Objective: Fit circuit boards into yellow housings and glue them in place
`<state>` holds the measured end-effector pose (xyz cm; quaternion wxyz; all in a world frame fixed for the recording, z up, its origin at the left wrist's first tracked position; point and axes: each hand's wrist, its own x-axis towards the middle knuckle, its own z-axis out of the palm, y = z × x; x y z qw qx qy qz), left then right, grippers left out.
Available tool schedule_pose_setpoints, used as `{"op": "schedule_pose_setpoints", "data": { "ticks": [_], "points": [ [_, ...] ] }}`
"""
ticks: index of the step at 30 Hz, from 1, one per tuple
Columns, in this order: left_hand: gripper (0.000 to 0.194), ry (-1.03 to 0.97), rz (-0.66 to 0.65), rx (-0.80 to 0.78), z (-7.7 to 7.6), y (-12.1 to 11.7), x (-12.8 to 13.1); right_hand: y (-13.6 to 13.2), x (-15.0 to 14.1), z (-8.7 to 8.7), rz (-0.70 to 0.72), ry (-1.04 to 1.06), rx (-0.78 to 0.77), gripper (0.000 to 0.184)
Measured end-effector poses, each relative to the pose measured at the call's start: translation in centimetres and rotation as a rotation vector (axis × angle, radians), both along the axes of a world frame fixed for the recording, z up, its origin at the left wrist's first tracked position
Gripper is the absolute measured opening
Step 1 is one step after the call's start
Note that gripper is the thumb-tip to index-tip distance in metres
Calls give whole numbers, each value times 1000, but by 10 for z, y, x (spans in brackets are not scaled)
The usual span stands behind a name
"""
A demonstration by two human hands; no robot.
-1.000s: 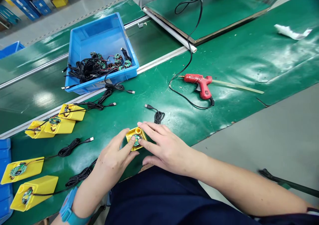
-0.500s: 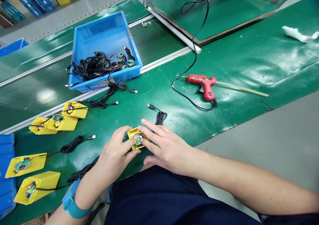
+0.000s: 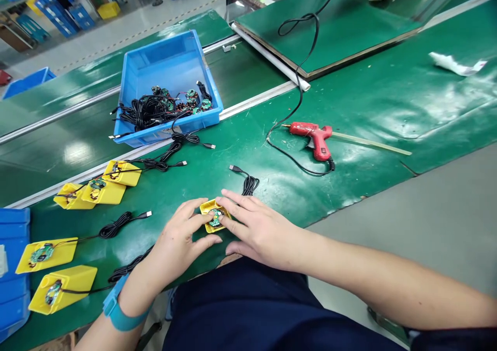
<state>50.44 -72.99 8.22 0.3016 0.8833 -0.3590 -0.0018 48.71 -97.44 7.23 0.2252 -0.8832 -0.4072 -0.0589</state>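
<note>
Left hand [image 3: 176, 242] and right hand [image 3: 260, 232] closed around a small yellow plastic holder [image 3: 207, 209], grip pressed together from both sides, fingertips at its green circuit board [image 3: 215, 218], holder lying near the edge of the green tabletop [image 3: 349, 185], red glue gun [image 3: 316, 136] off to the right, blue crate [image 3: 163, 66] farther ahead

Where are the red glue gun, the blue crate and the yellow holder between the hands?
Red glue gun [image 3: 316, 136]: head view, on its body.
Blue crate [image 3: 161, 61]: head view, on its bare inner floor.
Yellow holder [image 3: 208, 209]: head view, on its upper corner beside the fingers.
</note>
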Motion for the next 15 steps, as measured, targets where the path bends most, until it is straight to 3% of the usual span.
{"op": "schedule_pose_setpoints", "data": {
  "ticks": [4,11,15],
  "points": [
    [39,45,26,31,2,0,-2,-4,-4,-4,-9,48,193,45],
    [49,115,67,63,-3,2,-6,-14,-19,2,-112,71,522,6],
    [58,115,72,70,-6,5,-7,-21,-24,3,-215,102,580,13]
  ]
}}
